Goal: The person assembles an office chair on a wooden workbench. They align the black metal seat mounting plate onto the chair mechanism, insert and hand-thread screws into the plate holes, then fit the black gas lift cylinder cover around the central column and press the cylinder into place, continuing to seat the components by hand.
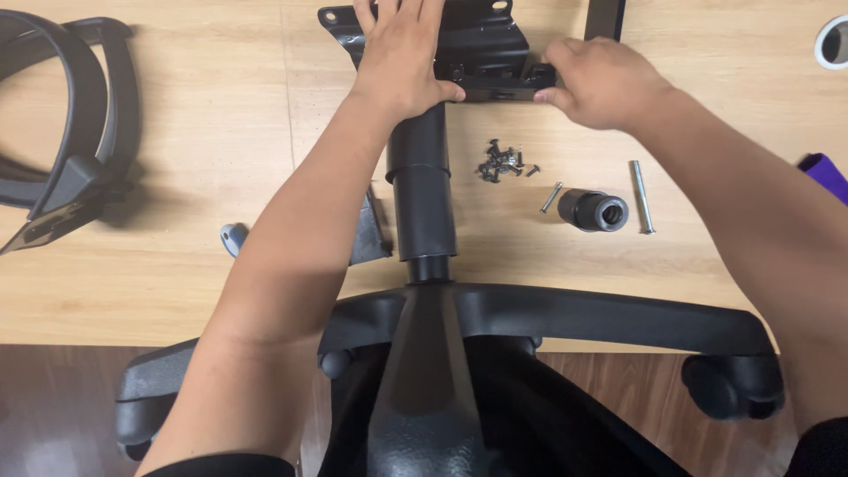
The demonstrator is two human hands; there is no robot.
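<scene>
Home or office room, wooden desk (221, 265), dark wood floor (53, 406)

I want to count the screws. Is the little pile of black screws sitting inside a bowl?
No, the pile of black screws lies loose on the bare wooden table.

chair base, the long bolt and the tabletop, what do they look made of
Chair base: probably moulded plastic, black with a soft sheen and rounded edges, though painted metal cannot be ruled out. Long bolt: metal, bright silver and shiny. Tabletop: light wood look with visible grain, possibly laminate, smooth matte finish.
</scene>
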